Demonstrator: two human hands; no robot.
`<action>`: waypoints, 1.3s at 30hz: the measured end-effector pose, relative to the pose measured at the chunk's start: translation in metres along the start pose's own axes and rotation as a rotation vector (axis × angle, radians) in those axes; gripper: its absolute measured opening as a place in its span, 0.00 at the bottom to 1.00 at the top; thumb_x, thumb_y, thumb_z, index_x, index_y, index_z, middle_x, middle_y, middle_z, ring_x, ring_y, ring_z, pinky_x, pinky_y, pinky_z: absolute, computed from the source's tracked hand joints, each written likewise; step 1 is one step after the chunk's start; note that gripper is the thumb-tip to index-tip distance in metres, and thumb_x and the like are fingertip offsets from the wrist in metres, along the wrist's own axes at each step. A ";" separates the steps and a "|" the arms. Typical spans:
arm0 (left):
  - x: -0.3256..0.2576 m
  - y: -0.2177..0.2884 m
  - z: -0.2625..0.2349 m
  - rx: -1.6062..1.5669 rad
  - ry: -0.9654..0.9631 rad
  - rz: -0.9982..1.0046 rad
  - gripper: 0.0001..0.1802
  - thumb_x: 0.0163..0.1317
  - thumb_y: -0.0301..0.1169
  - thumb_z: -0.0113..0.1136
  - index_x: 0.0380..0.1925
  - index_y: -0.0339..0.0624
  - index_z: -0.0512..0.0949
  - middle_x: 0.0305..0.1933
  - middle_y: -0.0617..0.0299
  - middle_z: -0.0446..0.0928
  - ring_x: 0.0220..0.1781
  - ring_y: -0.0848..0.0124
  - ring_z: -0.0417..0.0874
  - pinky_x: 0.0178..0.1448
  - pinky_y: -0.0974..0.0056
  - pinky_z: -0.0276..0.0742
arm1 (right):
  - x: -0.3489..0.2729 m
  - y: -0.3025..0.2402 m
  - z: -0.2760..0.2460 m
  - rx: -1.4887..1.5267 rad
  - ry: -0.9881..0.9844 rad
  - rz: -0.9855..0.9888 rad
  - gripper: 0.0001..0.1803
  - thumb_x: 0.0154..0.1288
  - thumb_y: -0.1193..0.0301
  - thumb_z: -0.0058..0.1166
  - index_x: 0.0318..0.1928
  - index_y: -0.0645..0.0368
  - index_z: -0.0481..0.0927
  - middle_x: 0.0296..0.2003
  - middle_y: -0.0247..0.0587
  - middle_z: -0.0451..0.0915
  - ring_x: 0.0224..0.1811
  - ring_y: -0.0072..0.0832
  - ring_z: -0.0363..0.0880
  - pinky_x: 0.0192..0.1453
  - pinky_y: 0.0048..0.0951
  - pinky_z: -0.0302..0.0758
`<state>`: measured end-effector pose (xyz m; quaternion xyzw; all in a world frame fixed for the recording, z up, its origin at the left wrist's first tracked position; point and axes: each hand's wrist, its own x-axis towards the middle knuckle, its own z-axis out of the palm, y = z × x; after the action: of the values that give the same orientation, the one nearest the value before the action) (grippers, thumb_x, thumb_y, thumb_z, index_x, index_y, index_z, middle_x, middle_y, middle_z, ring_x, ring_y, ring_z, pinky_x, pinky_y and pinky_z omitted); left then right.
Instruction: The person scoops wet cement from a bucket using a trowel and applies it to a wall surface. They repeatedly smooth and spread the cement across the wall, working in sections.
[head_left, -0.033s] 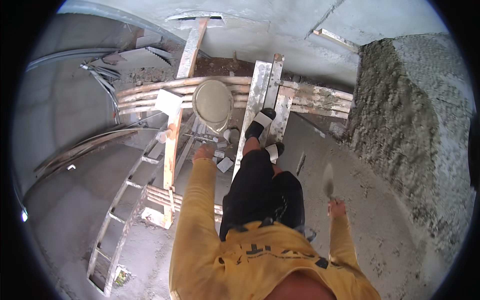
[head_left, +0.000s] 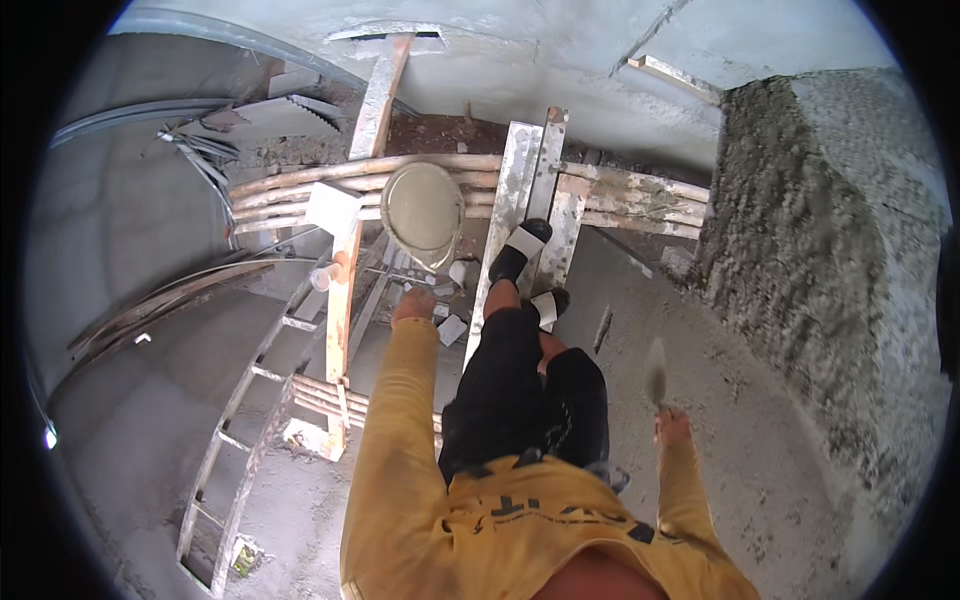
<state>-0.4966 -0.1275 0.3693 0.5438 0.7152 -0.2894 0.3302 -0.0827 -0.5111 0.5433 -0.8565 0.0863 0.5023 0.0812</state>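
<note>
My right hand (head_left: 672, 426) is closed round the handle of a trowel (head_left: 656, 374). The blade points away from me, over the floor between the planks and the rough plaster wall. My left hand (head_left: 414, 304) hangs at the end of a yellow sleeve, just nearer to me than a round bucket (head_left: 420, 212) of grey-beige mix. A small gap shows between that hand and the bucket. Its fingers are too small and blurred to make out.
My feet stand on raised, mortar-spattered planks (head_left: 512, 190) lying across bamboo poles (head_left: 640, 190). A white board (head_left: 333, 208) and clear cup (head_left: 322, 277) sit by an upright timber. Below are a ladder (head_left: 232, 438) and rubble (head_left: 452, 328). A rough plaster wall (head_left: 790, 240) rises at right.
My right hand and the trowel have come slightly nearer to me. My left hand has barely shifted, and the bucket stays in its place.
</note>
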 end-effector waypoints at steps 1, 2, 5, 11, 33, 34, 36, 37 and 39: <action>0.013 0.016 0.017 -0.014 -0.027 0.078 0.31 0.55 0.52 0.58 0.57 0.51 0.72 0.60 0.53 0.73 0.62 0.54 0.73 0.65 0.51 0.66 | 0.013 0.019 0.004 0.036 -0.034 0.046 0.11 0.59 0.70 0.51 0.37 0.66 0.76 0.18 0.38 0.71 0.19 0.25 0.72 0.22 0.29 0.72; 0.027 0.033 0.028 0.034 -0.034 0.062 0.33 0.55 0.51 0.59 0.59 0.51 0.69 0.62 0.54 0.70 0.63 0.56 0.71 0.66 0.51 0.63 | 0.024 0.036 0.012 0.077 -0.068 0.087 0.11 0.58 0.71 0.51 0.37 0.66 0.76 0.18 0.38 0.71 0.19 0.26 0.72 0.22 0.29 0.72; 0.080 0.067 0.056 0.129 -0.073 -0.055 0.42 0.54 0.50 0.61 0.68 0.54 0.56 0.72 0.59 0.58 0.71 0.61 0.60 0.72 0.52 0.52 | 0.062 0.056 0.033 0.055 -0.194 0.232 0.13 0.56 0.72 0.52 0.41 0.66 0.74 0.24 0.41 0.74 0.21 0.29 0.74 0.21 0.34 0.75; 0.177 0.035 0.106 0.433 0.126 0.042 0.42 0.53 0.55 0.60 0.66 0.55 0.59 0.69 0.57 0.60 0.70 0.59 0.62 0.74 0.47 0.42 | 0.099 0.078 0.075 0.101 -0.204 0.420 0.12 0.56 0.72 0.52 0.41 0.64 0.75 0.20 0.42 0.73 0.19 0.30 0.73 0.21 0.34 0.76; 0.106 0.182 -0.070 0.538 -0.052 0.333 0.27 0.63 0.56 0.44 0.36 0.48 0.83 0.40 0.48 0.81 0.47 0.52 0.80 0.58 0.47 0.64 | 0.053 0.073 0.066 0.295 -0.181 0.439 0.14 0.56 0.71 0.58 0.41 0.64 0.75 0.22 0.38 0.73 0.21 0.26 0.73 0.22 0.30 0.75; 0.094 0.191 -0.073 0.529 -0.061 0.391 0.27 0.63 0.56 0.44 0.35 0.47 0.82 0.39 0.47 0.80 0.45 0.51 0.80 0.56 0.47 0.65 | 0.053 0.072 0.069 0.293 -0.156 0.413 0.15 0.55 0.72 0.59 0.43 0.64 0.74 0.22 0.38 0.73 0.20 0.25 0.73 0.21 0.30 0.74; 0.072 0.210 -0.076 0.509 -0.083 0.510 0.27 0.63 0.56 0.44 0.32 0.45 0.82 0.36 0.46 0.80 0.41 0.49 0.81 0.53 0.46 0.67 | 0.054 0.066 0.075 0.289 -0.103 0.360 0.19 0.53 0.72 0.62 0.45 0.65 0.72 0.23 0.37 0.73 0.20 0.24 0.72 0.20 0.28 0.72; 0.060 0.222 -0.075 0.464 -0.111 0.546 0.27 0.63 0.55 0.45 0.28 0.44 0.81 0.32 0.46 0.80 0.38 0.48 0.80 0.51 0.46 0.69 | 0.057 0.062 0.080 0.341 -0.088 0.339 0.18 0.53 0.73 0.61 0.44 0.64 0.72 0.24 0.37 0.73 0.20 0.24 0.71 0.19 0.28 0.71; 0.041 0.243 -0.069 0.492 -0.124 0.649 0.26 0.63 0.54 0.45 0.27 0.44 0.80 0.31 0.46 0.80 0.38 0.48 0.81 0.52 0.45 0.69 | 0.065 0.055 0.096 0.449 -0.052 0.296 0.17 0.53 0.74 0.61 0.42 0.62 0.71 0.26 0.36 0.73 0.19 0.23 0.70 0.18 0.27 0.69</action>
<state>-0.2797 0.0081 0.3664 0.7855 0.3946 -0.3649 0.3069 -0.1454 -0.5470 0.4376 -0.7819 0.3179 0.4987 0.1971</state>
